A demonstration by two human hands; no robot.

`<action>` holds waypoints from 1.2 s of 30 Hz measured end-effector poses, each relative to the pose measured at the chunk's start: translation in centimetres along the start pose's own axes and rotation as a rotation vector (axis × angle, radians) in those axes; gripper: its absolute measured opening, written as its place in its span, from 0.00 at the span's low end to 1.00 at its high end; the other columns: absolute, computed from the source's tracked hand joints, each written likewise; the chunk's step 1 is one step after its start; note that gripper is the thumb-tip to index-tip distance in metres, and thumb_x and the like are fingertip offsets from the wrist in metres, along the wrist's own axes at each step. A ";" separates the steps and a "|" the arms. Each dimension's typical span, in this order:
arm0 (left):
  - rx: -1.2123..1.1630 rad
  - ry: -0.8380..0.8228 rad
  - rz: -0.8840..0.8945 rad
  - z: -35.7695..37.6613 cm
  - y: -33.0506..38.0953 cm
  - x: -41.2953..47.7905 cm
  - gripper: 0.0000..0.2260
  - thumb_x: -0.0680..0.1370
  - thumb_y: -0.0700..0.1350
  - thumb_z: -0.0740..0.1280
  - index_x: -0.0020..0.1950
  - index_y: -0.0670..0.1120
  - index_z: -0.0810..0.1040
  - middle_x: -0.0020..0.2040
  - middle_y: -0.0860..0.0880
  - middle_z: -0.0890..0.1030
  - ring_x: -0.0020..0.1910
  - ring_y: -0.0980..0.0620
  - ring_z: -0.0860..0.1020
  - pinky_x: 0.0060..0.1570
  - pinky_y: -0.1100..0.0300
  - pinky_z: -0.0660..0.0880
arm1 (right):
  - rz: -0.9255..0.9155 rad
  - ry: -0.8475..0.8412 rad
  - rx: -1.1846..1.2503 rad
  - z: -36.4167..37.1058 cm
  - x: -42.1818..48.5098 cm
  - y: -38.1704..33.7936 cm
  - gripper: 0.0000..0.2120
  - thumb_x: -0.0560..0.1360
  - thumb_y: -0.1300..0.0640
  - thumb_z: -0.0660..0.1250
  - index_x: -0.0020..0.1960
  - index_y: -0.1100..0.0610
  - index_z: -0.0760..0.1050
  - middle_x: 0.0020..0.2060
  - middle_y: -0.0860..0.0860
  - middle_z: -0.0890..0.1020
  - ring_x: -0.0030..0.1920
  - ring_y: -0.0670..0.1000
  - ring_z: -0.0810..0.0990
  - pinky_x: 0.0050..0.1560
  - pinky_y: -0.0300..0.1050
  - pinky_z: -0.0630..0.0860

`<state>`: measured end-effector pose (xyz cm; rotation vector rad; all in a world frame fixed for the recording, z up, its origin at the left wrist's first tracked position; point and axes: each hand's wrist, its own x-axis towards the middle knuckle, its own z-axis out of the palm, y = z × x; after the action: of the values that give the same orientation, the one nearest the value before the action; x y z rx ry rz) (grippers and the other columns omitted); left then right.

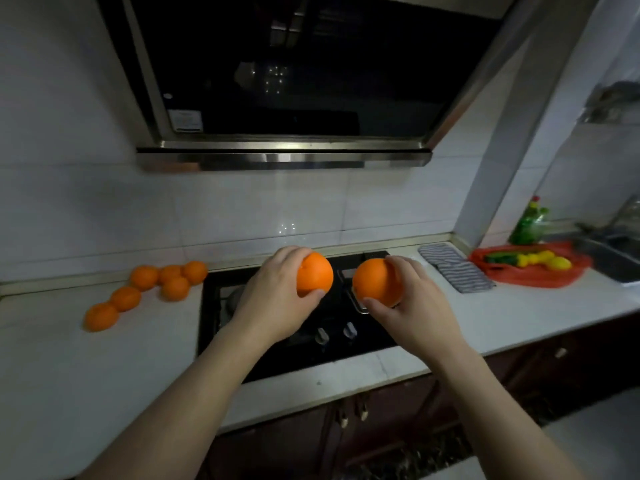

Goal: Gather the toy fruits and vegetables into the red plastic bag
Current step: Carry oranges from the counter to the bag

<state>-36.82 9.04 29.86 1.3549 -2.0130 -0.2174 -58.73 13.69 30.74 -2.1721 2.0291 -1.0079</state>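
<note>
**Two oranges held up over the hob**

A big dark range hood (287, 81) fills the wall above, and below it the pale countertop (86, 368) runs the whole width, with a black gas hob (277, 341) sunk into its middle. Off to the right the red plastic bag (533, 271) lies flat and open on the counter beside the sink (613, 254), with green and yellow toy pieces (530, 259) already resting inside it. A striped cloth (453, 268) lies just left of the bag, and a green bottle (528, 225) stands behind it against the wall.

On the left stretch of counter, six toy oranges (152, 289) sit in a loose trail, well apart from the bag.

Over the hob, the left hand (273, 303) is wrapped around one toy orange (316, 273), fingers curled over its top and thumb pressed beneath. Close beside it, the right hand (415, 306) grips a second toy orange (375, 282), fingers curved round its far side and thumb under the lower edge. The two fruits are near each other but not touching.
</note>
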 end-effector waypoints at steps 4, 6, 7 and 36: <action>-0.040 -0.042 0.045 3.4 4.2 1.4 0.30 0.72 0.56 0.73 0.71 0.55 0.66 0.69 0.55 0.69 0.63 0.52 0.70 0.56 0.58 0.69 | 0.049 0.024 -0.013 -3.1 -0.7 4.1 0.35 0.69 0.43 0.72 0.71 0.51 0.64 0.68 0.47 0.68 0.63 0.51 0.71 0.59 0.44 0.69; -0.049 -0.063 0.069 5.0 6.0 2.3 0.30 0.72 0.56 0.73 0.71 0.54 0.66 0.69 0.55 0.69 0.63 0.52 0.71 0.57 0.58 0.69 | 0.081 0.041 -0.021 -4.3 -1.0 6.1 0.35 0.69 0.43 0.72 0.71 0.50 0.64 0.67 0.46 0.69 0.63 0.50 0.71 0.58 0.43 0.69; -0.054 -0.070 0.084 5.8 6.9 2.8 0.30 0.72 0.56 0.73 0.71 0.54 0.67 0.69 0.55 0.70 0.63 0.52 0.71 0.57 0.58 0.70 | 0.095 0.050 -0.024 -4.8 -1.1 7.1 0.35 0.68 0.43 0.72 0.71 0.50 0.64 0.67 0.46 0.69 0.63 0.50 0.71 0.58 0.42 0.68; -0.216 -0.311 0.410 33.7 25.3 27.0 0.30 0.71 0.58 0.73 0.70 0.55 0.67 0.67 0.55 0.71 0.61 0.52 0.73 0.56 0.51 0.76 | 0.495 0.202 -0.201 -13.6 9.4 37.3 0.34 0.68 0.43 0.73 0.69 0.48 0.64 0.66 0.46 0.70 0.59 0.52 0.74 0.55 0.47 0.74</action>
<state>-82.66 -10.97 29.13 0.7892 -2.3932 -0.4636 -98.53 4.74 30.15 -1.5429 2.6714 -1.0163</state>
